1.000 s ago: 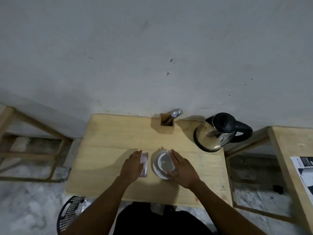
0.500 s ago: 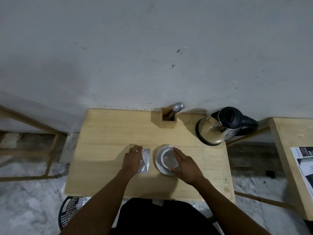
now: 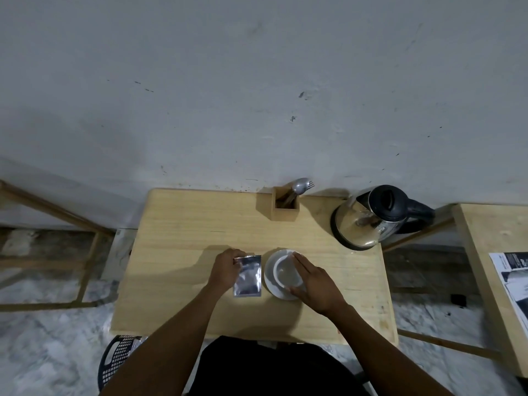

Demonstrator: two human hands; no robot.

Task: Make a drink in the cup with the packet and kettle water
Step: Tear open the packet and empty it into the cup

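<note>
While both forearms reach forward from the bottom of the view over the wooden tabletop [image 3: 177,238], the left hand [image 3: 225,270] rests knuckles-up at the left edge of a silver packet [image 3: 248,276], its fingers curled onto the packet's upper left corner in a pinch; the packet lies flat on the tabletop, just left of the saucer [image 3: 270,278]. The right hand [image 3: 317,284] lies palm-down with fingers stretched out and close together, laid over the right side of the white cup [image 3: 284,272], the thumb reaching round the cup's near side, so it cups the rim rather than clamping it. That cup stands upright in the middle of the white saucer, and whether anything is inside it is too dim to tell. At the far edge of the tabletop, against the wall, a small wooden holder [image 3: 285,205] carries a spoon [image 3: 300,185] and a fork, handles down. To its right, at the far right corner, a steel kettle [image 3: 368,221] with a black lid and handle stands well apart from the cup.
</note>
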